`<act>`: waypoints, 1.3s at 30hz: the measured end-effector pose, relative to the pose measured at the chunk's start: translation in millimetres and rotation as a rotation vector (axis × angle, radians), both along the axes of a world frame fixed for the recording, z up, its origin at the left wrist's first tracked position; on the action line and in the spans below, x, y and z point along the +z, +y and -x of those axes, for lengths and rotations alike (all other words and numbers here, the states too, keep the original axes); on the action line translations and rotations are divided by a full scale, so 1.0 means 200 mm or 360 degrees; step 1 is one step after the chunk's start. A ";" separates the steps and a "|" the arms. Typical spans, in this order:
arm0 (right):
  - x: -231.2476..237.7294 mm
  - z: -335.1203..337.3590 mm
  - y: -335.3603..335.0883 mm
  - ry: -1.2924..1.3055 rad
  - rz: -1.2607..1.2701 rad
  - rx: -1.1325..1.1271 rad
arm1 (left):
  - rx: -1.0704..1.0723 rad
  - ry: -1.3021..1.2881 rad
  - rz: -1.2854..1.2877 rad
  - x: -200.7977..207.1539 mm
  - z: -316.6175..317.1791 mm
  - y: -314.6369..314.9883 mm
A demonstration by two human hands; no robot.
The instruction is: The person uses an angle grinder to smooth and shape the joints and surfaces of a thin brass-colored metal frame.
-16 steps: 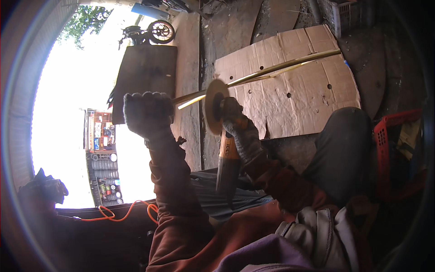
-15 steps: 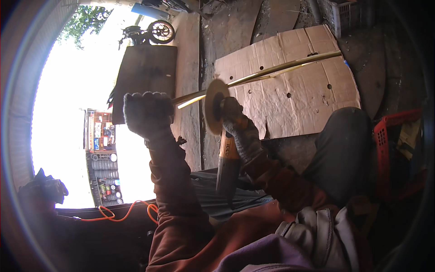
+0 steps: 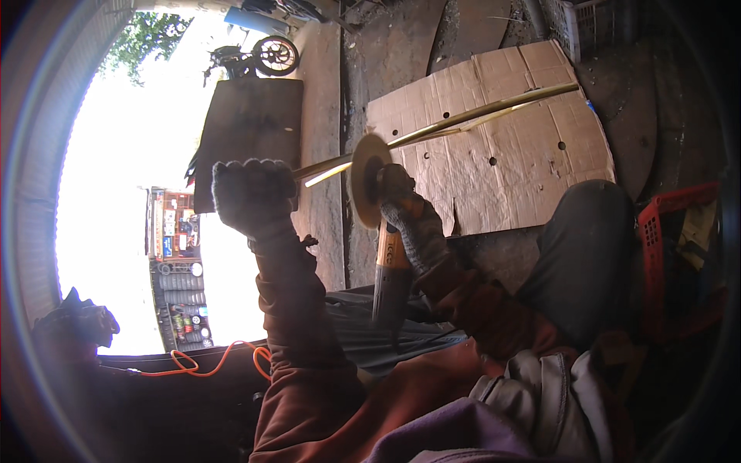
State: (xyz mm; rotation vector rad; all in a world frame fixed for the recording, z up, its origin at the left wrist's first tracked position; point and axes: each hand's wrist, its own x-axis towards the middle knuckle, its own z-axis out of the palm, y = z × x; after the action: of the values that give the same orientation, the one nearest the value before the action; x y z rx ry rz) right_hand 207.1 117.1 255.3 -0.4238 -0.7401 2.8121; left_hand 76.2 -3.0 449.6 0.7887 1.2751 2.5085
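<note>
My left hand [image 3: 253,194], in a grey knit glove, is closed around the near end of a long brass-coloured metal tube [image 3: 482,113]. The tube slants up to the right, passes behind a disc and reaches over the cardboard. Gripped in my gloved right hand [image 3: 409,212] is an angle grinder [image 3: 392,266] with an orange and dark body. Its large tan disc [image 3: 361,189] stands edge-up against or right beside the tube; exact contact is hard to tell. Just below the tube runs a thin bright golden strip [image 3: 328,174], perhaps a second piece.
A flattened cardboard sheet [image 3: 532,177] with small holes lies on the floor ahead. To the right sits a red plastic crate [image 3: 653,255], with a pale crate [image 3: 575,31] farther off. An orange cord [image 3: 197,373] curls at lower left. A dark board [image 3: 251,139] and motorbike [image 3: 262,58] stand beyond.
The tube's far end has shifted slightly to the left. Both hands keep their hold, and the grinder stays in nearly the same place.
</note>
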 end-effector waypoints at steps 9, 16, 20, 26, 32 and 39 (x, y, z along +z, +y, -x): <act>0.03 -0.02 0.01 0.0131 -0.0005 0.0036 | 0.0042 -0.0010 0.0023 0.01 0.00 -0.02; -0.11 -0.01 -0.08 0.0113 -0.0293 0.0312 | 0.0153 0.0053 0.0148 0.07 0.07 -0.13; -0.01 -0.07 0.17 0.0661 -0.2424 -0.0351 | 0.0111 0.0185 0.0344 0.25 0.31 -0.05; -0.21 -0.09 0.13 0.0495 -0.1354 0.0371 | 0.0055 0.0377 0.0680 0.34 0.49 -0.10; -0.09 -0.22 0.27 0.0050 -0.1749 0.0736 | 0.0463 0.0988 0.1224 0.27 0.61 -0.21; -0.23 -0.02 0.27 -0.0049 -0.2248 0.0748 | 0.0736 0.0340 0.0826 0.26 0.76 -0.21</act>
State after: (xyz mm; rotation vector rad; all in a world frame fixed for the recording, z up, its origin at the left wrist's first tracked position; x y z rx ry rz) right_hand 210.6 170.9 209.9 -0.0001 -2.6716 1.8020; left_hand -75.0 -44.5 500.7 0.7031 2.2801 2.2475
